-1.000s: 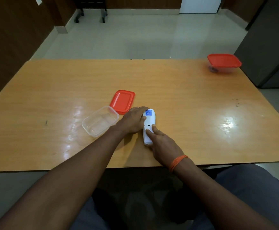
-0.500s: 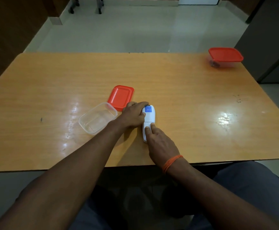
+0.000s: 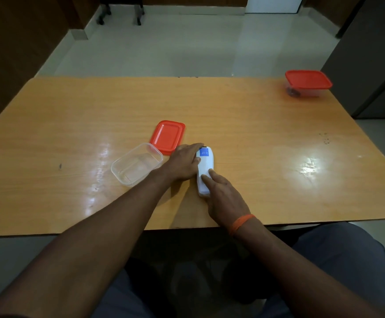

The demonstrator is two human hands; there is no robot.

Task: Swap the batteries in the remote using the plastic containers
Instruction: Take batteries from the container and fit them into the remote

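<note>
A white remote (image 3: 205, 166) lies face down near the table's front edge, a blue label at its far end. My left hand (image 3: 183, 162) grips its far half from the left side. My right hand (image 3: 224, 199) rests on the near half, with fingertips pressed on the back cover. An open clear plastic container (image 3: 136, 164) sits just left of my left hand and looks empty. Its red lid (image 3: 167, 136) lies flat behind it. A second clear container with a red lid on (image 3: 307, 83) stands at the far right corner, something dark inside.
The wooden table (image 3: 255, 134) has glare patches on the right and left. A dark cabinet (image 3: 374, 65) stands beside the table's right side. Chair legs (image 3: 120, 12) show on the tiled floor beyond the table.
Both hands stay on the remote in the same hold. Only the camera view has shifted slightly up and down.
</note>
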